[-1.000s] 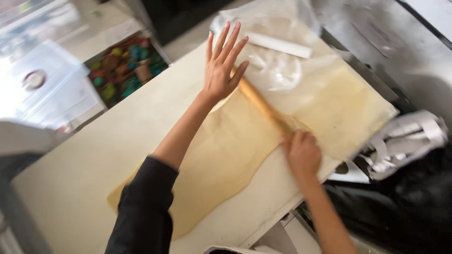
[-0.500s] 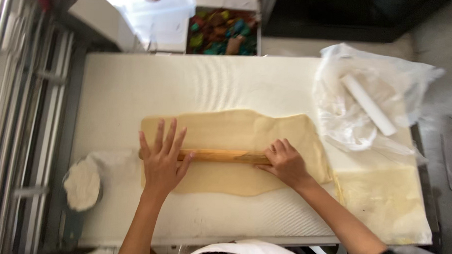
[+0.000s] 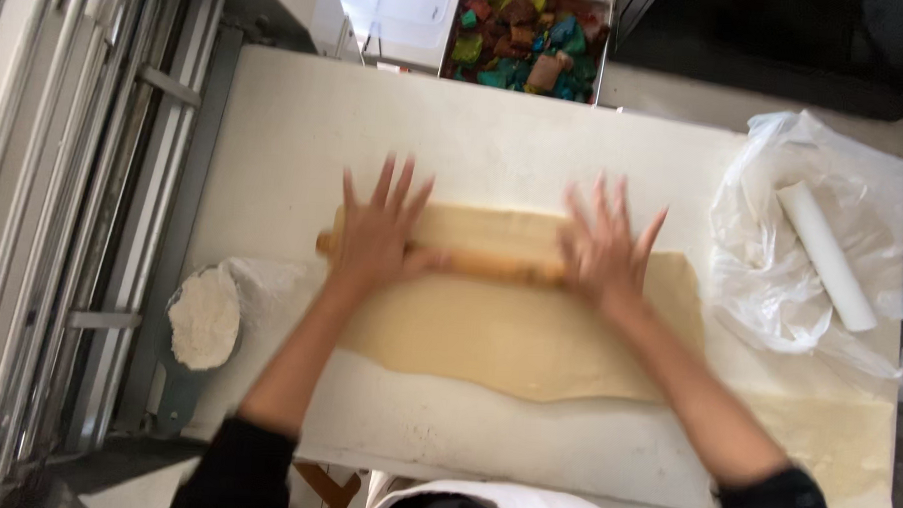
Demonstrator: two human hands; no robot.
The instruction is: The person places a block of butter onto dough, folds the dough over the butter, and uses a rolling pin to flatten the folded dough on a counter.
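Head view, looking straight down on a white table (image 3: 496, 125). Both hands lie flat on a wooden rolling pin (image 3: 481, 266) that runs left-right across a sheet of tan dough (image 3: 519, 336). Left hand (image 3: 380, 233) has its fingers spread and open, palm pressing on the pin's left part; only the pin's left tip shows past it. Right hand (image 3: 605, 251) also has fingers splayed open, palm down on the pin's right end, which is hidden under it. Both hands are motion-blurred, so the fingertips are hard to make out. The dough sits mid-table, its near edge wavy, its far strip showing beyond the pin; the far right corner is partly under the right hand. Dark sleeves (image 3: 239, 467) are cut off at the near edge, and a white apron (image 3: 483, 501) shows only as a strip. Left of the dough there is a pile of flour (image 3: 205, 318) in a round scoop or bowl at the table's edge; I can't tell which. On the right lies a crumpled clear plastic bag (image 3: 772, 255) with a white roll (image 3: 828, 255) on it. At the near right a second pale dough sheet (image 3: 845, 448) is cut off by the frame. On the far side a tray of coloured lumps (image 3: 524, 41) is partly cropped, contents unclear. A metal rack (image 3: 62, 220) runs down the left side.
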